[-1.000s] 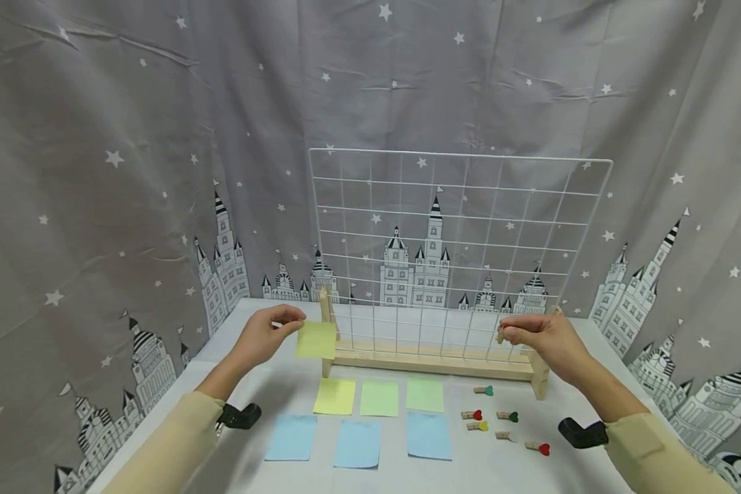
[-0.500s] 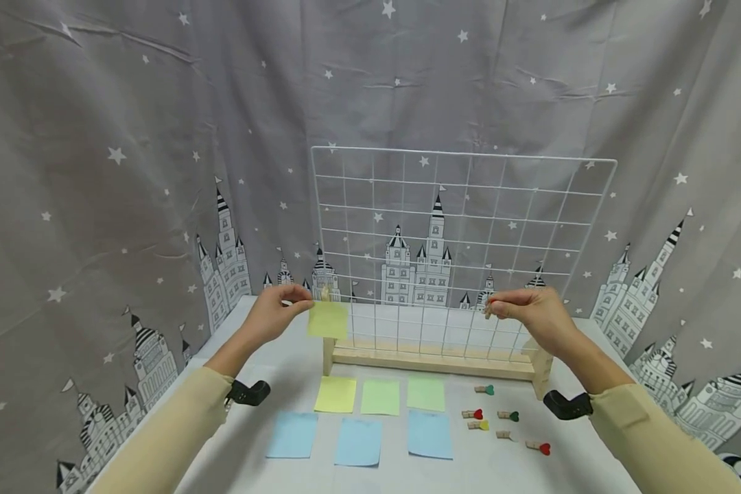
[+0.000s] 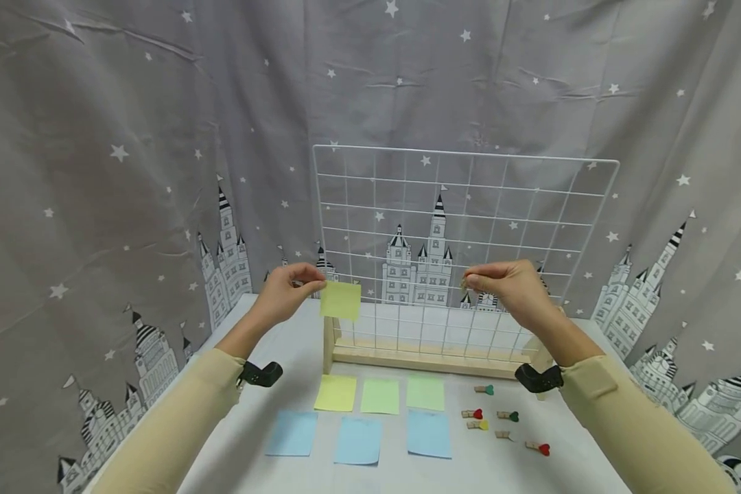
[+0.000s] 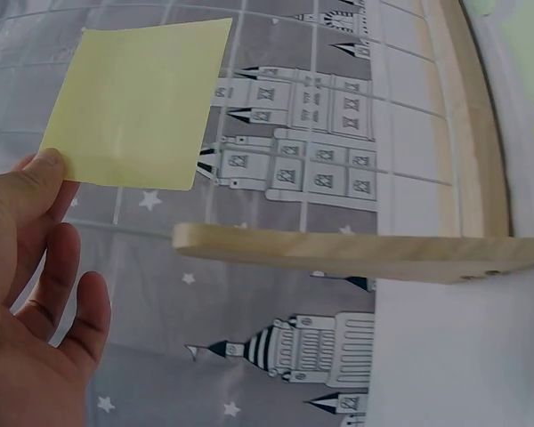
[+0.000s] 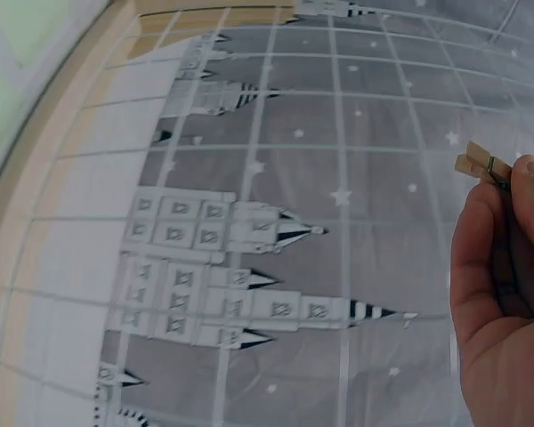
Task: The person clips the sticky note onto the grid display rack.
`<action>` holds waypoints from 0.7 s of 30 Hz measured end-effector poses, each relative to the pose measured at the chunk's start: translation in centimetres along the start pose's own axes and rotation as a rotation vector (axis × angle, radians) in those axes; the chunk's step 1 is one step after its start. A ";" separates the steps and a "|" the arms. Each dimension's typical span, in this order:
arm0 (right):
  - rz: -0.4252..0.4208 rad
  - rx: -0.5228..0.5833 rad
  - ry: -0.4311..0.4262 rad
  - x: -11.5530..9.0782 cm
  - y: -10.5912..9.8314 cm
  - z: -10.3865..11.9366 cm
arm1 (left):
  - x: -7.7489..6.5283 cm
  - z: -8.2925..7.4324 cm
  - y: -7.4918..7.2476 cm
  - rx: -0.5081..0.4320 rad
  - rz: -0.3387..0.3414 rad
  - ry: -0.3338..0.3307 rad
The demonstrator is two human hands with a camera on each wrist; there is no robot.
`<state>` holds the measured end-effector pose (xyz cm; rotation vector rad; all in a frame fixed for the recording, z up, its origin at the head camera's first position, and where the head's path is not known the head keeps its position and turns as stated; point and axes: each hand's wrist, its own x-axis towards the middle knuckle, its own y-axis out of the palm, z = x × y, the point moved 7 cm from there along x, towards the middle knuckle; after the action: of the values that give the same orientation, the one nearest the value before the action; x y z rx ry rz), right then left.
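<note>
My left hand [image 3: 287, 293] pinches a yellow sticky note [image 3: 341, 302] by its left edge, between thumb and forefinger. In the head view the note overlaps the lower left part of a white wire grid [image 3: 469, 185], which stands upright in a wooden base [image 3: 432, 361]. The left wrist view shows the note [image 4: 141, 105] held flat in front of the wires. My right hand [image 3: 511, 288] is raised before the grid's right half. Its thumb and forefinger pinch a small wooden clothespin [image 5: 486, 165], whose other end is hidden by the fingers.
On the white table lie a yellow note [image 3: 335, 393], green notes [image 3: 379, 396] and blue notes [image 3: 291, 433] in two rows. Several small clothespins with coloured hearts [image 3: 538, 449] lie to their right. A grey curtain [image 3: 160, 137] with castles hangs behind.
My left hand has moved up and to the right with the yellow note, to the grid's left side. My right hand has moved up and left with the clothespin.
</note>
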<state>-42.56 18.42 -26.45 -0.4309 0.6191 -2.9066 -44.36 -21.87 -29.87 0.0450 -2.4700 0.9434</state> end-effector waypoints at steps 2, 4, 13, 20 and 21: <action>-0.009 0.013 -0.011 0.5 0.0 0.8 | 0.3 -0.5 -0.2 -0.006 -0.002 0.006; -0.016 0.025 -0.013 0.9 0.1 1.5 | 0.6 -1.0 -0.4 -0.008 -0.004 0.009; -0.010 0.068 -0.025 2.4 0.3 3.8 | 2.1 -3.4 -1.1 -0.031 -0.035 0.049; -0.015 0.136 -0.029 3.4 0.7 5.1 | 3.2 -4.8 -1.2 -0.031 -0.029 0.063; -0.023 0.146 -0.033 3.5 0.8 5.4 | 3.3 -5.0 -1.2 -0.034 -0.029 0.064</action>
<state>-44.22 14.97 -21.20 -0.4691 0.3958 -2.9341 -44.87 -19.10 -24.40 0.0383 -2.4195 0.8768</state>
